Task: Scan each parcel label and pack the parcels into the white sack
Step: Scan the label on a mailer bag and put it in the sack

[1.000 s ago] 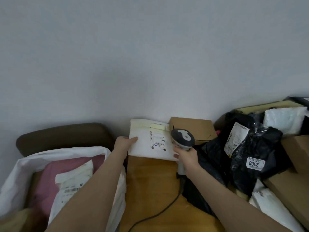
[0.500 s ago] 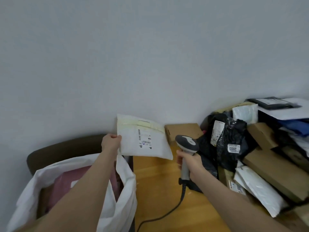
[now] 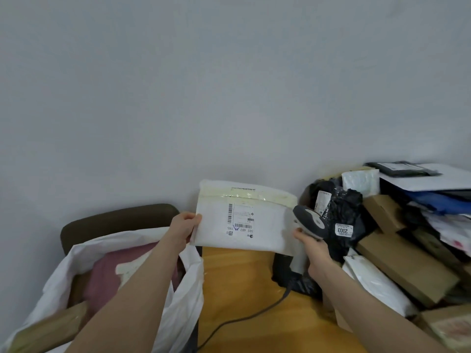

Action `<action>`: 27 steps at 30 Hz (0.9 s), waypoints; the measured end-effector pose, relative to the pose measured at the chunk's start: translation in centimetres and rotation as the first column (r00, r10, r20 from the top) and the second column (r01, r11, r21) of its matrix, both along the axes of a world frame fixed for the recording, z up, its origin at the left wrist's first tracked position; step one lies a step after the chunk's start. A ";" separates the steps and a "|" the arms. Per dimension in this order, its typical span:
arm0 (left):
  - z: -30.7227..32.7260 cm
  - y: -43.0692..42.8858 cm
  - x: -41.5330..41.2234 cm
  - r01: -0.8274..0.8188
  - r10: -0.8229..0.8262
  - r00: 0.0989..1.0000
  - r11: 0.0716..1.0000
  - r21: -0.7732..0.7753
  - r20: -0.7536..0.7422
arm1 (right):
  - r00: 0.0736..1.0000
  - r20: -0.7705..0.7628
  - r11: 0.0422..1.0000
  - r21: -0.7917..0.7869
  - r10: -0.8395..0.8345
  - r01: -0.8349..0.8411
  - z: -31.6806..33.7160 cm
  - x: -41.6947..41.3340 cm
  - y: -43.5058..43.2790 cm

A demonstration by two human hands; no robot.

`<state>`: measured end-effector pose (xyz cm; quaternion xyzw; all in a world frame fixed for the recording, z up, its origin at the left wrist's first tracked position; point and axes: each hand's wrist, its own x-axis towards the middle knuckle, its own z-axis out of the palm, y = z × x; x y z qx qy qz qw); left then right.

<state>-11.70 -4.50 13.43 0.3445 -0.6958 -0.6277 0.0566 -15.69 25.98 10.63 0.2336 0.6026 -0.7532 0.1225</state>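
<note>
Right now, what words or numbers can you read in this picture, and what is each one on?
"2003": white sticker on the black bag.
"502 602": label on the white envelope.
Remaining print on that label, and the black bag's other label: too small or blurred to read.

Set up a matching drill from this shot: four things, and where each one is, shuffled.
1 white mailer
2 scanner
3 pink parcel
4 black bag labelled 2003

A inside the white sack
B gripped by the right hand
C in the pile on the right
D pinched by the left hand

Pairs: 1-D, 2-B, 3-A, 4-C
</note>
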 end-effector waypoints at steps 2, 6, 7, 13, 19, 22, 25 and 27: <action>-0.4 1.4 0.2 0.022 -0.022 1.000 1.000 0.018 0.005 | 0.999 0.040 1.000 -0.021 -0.009 0.009 -0.6 0.4 1.7; -0.8 3.7 1.0 0.113 -0.115 0.993 0.990 0.083 0.026 | 0.998 0.070 1.000 -0.029 0.003 -0.001 -1.5 1.2 4.3; -0.8 4.1 1.3 0.156 -0.161 0.987 0.977 0.148 0.025 | 0.997 0.073 1.000 -0.021 -0.001 0.003 -1.7 1.5 4.8; -1.6 6.0 2.5 0.197 -0.209 0.961 0.977 0.084 0.179 | 0.995 0.094 1.000 0.003 -0.015 0.015 -2.2 2.5 6.5; -3.0 8.3 3.1 0.056 -0.064 0.994 0.995 0.087 0.084 | 0.995 -0.011 0.981 0.167 0.101 -0.097 -1.3 6.4 4.5; -3.2 8.6 3.5 0.029 -0.034 0.998 0.994 0.102 0.049 | 0.971 -0.023 0.968 0.095 0.237 -0.234 -0.7 9.1 3.6; -3.4 8.5 3.8 0.013 -0.017 0.999 0.992 0.127 0.031 | 0.958 -0.008 0.950 0.127 0.287 -0.284 -0.1 11.6 3.0; -3.6 8.6 3.9 0.002 -0.005 1.000 0.990 0.144 0.020 | 0.943 -0.020 0.932 0.159 0.333 -0.326 0.5 12.9 2.8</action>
